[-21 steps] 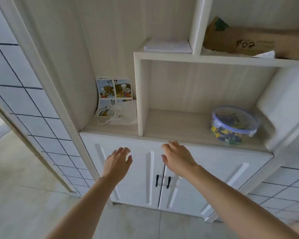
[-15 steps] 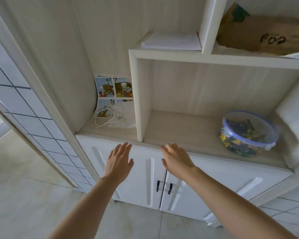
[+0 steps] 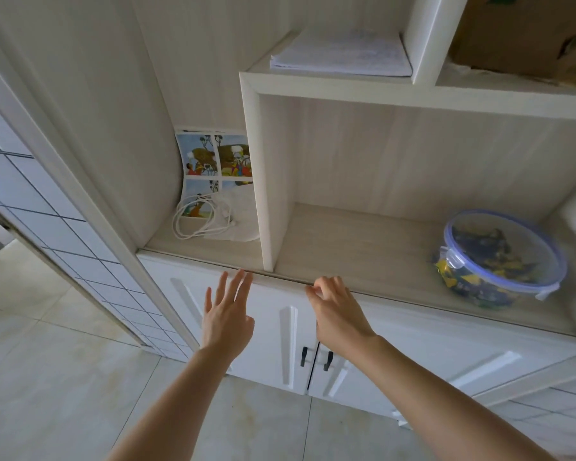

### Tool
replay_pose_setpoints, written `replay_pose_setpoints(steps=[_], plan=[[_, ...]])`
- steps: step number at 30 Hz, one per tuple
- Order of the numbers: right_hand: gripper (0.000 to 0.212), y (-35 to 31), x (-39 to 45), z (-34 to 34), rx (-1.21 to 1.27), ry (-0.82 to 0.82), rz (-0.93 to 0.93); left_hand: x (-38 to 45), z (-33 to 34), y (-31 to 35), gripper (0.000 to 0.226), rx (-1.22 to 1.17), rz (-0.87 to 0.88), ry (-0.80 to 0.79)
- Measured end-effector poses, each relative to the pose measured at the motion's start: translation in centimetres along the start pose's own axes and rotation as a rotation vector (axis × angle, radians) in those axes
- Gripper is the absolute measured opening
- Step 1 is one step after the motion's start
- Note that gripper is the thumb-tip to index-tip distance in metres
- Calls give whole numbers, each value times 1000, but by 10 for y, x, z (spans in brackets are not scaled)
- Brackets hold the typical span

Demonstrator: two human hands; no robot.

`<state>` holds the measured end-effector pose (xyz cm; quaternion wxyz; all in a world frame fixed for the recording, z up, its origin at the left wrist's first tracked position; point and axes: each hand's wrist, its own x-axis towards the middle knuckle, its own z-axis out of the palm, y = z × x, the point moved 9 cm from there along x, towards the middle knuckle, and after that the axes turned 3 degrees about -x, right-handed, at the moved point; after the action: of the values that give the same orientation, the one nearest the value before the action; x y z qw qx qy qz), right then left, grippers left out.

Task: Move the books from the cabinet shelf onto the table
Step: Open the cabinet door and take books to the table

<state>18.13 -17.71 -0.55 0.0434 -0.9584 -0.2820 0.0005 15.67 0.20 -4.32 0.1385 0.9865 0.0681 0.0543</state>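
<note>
Pale wood cabinet shelf (image 3: 363, 247) fills the view, with white doors below. A picture book (image 3: 213, 158) leans curled in its back left corner; a white booklet (image 3: 340, 54) lies on the ledge above. Neither is taken yet, so all remains. Left hand (image 3: 226, 321) is spread and empty, right hand (image 3: 336, 314) loosely curled and empty, both at the shelf's front edge. Cardboard box (image 3: 526, 31) lettering is unreadable.
</note>
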Motion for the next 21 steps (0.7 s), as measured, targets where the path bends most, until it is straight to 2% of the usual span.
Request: replay_pose_setpoints(steps=[5, 10, 13, 15, 17, 19, 21], plan=[[65, 2, -10, 10, 170, -107, 45, -6, 2, -3, 81, -1, 16, 36], [30, -2, -14, 6, 256, -112, 58, -24, -3, -8, 70, -89, 25, 82], [20, -10, -15, 2, 379, -149, 82, -36, -14, -13, 53, -226, -21, 157], [26, -12, -14, 10, 482, -220, 138, -44, -23, -18, 44, -438, -134, 219], [35, -18, -15, 23, 603, -331, 193, -56, -26, -26, 41, -722, -320, 305], [35, -32, -19, 39, 721, -449, 202, -67, -22, -32, 46, -906, -462, 385], [30, -52, -27, 53, 791, -522, 165, -74, -11, -32, 60, -996, -542, 378]])
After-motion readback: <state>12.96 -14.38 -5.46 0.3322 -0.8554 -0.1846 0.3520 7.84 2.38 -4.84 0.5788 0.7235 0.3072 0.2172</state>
